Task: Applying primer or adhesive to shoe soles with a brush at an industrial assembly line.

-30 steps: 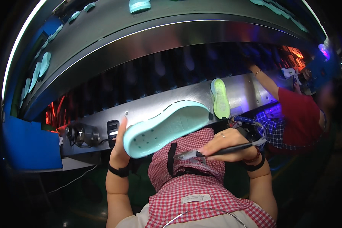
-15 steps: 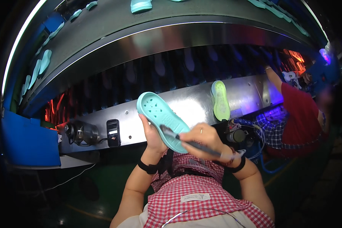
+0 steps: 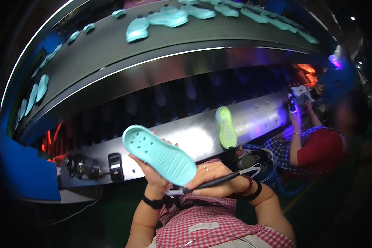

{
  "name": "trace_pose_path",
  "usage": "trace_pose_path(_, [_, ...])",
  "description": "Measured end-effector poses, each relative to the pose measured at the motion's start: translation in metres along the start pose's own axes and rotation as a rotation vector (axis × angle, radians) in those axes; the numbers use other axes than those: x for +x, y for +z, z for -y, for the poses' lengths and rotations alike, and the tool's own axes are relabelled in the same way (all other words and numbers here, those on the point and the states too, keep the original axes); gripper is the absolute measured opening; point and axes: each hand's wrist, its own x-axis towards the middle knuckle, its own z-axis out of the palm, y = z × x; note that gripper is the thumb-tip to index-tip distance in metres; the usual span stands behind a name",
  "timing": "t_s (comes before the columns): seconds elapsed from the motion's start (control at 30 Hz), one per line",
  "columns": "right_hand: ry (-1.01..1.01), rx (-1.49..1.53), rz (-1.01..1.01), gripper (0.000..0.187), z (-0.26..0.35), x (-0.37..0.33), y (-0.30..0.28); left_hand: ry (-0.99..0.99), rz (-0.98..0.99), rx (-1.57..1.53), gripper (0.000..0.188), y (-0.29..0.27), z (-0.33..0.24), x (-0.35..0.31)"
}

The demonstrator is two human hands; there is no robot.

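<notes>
My left hand (image 3: 153, 175) is closed around a turquoise shoe sole (image 3: 159, 155), fingers behind its far edge and thumb along its near-left side. The inner face of the sole points up, with small holes at the rounded end and cross grooves toward the other end. In my right hand (image 3: 215, 177) is a brush (image 3: 211, 182) with a black handle; its pale end points left, below the sole and off its surface. The fingertips of this hand reach the sole's right end. A clear tube curves from the back of the handle.
A yellow-green sole (image 3: 226, 128) lies on the metal ledge (image 3: 186, 134), with a black device (image 3: 115, 166) and a dark glass jar (image 3: 87, 166) at left. Turquoise soles (image 3: 169, 17) lie on the conveyor belt (image 3: 99, 53). A co-worker in red (image 3: 320, 151) works at right.
The brush has come off the sole and swung down to its near side. My left hand has moved the sole left and nearer. The view has shifted, showing more soles on the belt.
</notes>
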Motion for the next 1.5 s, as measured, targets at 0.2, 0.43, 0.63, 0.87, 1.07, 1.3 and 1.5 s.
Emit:
trace_pose_path(0.2, [0.093, -0.075, -0.018, 0.017, -0.005, -0.003, -0.003, 0.054, -0.010, 0.056, 0.082, 0.008, -0.004, 0.004])
trace_pose_path(0.43, [0.295, 0.124, -0.168, 0.023, -0.016, -0.010, -0.023, 0.019, -0.119, 0.107, 0.079, 0.022, 0.001, 0.012])
trace_pose_path(0.63, [0.312, 0.242, 0.036, 0.022, -0.016, -0.008, -0.017, 0.078, 0.074, 0.195, 0.077, -0.004, -0.014, 0.011])
trace_pose_path(0.87, [0.340, 0.241, 0.008, 0.022, -0.028, -0.020, -0.010, -0.015, 0.334, 0.237, 0.075, -0.013, -0.008, 0.024])
trace_pose_path(1.07, [0.475, 0.394, -0.234, 0.021, -0.026, -0.011, -0.021, 0.018, 0.213, 0.231, 0.076, 0.003, -0.009, 0.018])
trace_pose_path(1.3, [0.349, 0.527, -0.203, 0.020, -0.035, -0.019, -0.010, 0.064, 0.160, 0.215, 0.076, 0.000, -0.019, 0.011])
trace_pose_path(1.5, [0.435, 1.033, -0.407, 0.017, -0.047, -0.015, 0.006, 0.017, -0.069, 0.091, 0.068, 0.022, -0.017, -0.001])
